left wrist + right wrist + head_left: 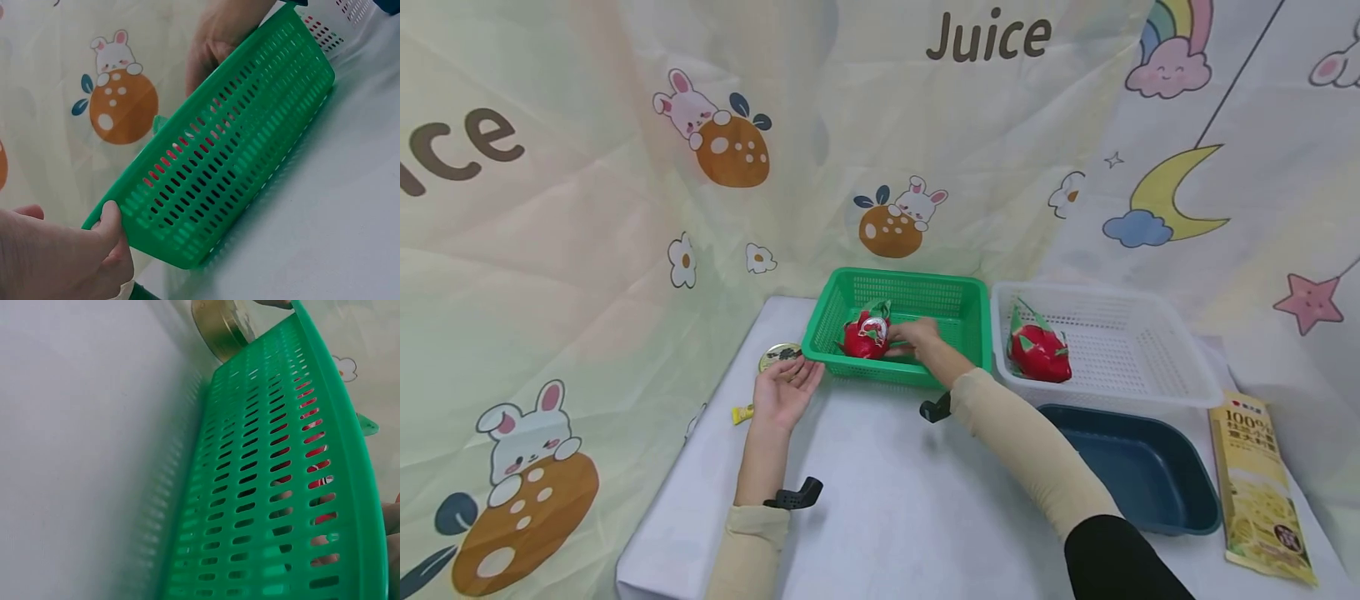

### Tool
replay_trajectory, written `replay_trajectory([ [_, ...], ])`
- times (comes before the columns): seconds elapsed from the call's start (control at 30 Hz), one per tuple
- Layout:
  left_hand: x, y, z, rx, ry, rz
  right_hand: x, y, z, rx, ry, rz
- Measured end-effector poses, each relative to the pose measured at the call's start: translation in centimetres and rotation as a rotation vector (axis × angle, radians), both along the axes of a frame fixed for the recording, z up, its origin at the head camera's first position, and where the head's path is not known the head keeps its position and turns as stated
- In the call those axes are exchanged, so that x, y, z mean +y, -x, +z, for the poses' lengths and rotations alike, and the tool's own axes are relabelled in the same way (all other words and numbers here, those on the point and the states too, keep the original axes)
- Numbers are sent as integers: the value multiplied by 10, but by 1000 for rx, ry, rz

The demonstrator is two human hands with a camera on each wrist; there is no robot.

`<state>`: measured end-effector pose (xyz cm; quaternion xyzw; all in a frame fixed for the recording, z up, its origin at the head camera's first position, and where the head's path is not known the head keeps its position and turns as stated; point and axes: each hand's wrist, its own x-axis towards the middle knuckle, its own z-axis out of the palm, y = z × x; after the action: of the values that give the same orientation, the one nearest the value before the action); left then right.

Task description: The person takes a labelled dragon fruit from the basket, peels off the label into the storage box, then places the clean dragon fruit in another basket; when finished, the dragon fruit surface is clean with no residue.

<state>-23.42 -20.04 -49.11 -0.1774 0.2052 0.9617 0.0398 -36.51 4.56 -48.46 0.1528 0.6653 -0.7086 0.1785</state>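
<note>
Inside the green basket (pixel 917 379), toward its left end, lies a red dragon fruit (pixel 863 340) with green leafy tips and a round printed patch. My right hand (pixel 919 335) reaches over the front rim into this basket, fingertips at the fruit's right side; its fingers are extended, not wrapped round it. At the basket's front left corner, my left hand (pixel 786 392) is turned palm up, fingertips touching the rim. The left wrist view shows those left fingers (pixel 111 219) against the corner. Through the slots, red parts of the fruit show in both wrist views.
A white basket (pixel 1138 333) at the right holds another dragon fruit (pixel 1039 353). In front of it is a dark blue tub (pixel 1150 467), with a yellow food packet (pixel 1262 492) beside it. A round tin (pixel 778 356) and a small yellow item (pixel 742 414) lie at the left.
</note>
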Motion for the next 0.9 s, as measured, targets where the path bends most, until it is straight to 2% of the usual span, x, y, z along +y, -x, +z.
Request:
replay_trajectory([
  [0.17, 0, -1, 1, 3, -10, 6, 6, -3, 2, -1, -11, -36],
  [0.47, 1, -1, 0, 12, -40, 15, 17, -1, 8, -2, 52, -59],
  [0.67, 2, -2, -2, 20, -48, 20, 25, -3, 16, 15, 45, -41],
  [0.9, 3, -3, -2, 27, -37, 15, 36, -12, 30, 39, 16, -15],
])
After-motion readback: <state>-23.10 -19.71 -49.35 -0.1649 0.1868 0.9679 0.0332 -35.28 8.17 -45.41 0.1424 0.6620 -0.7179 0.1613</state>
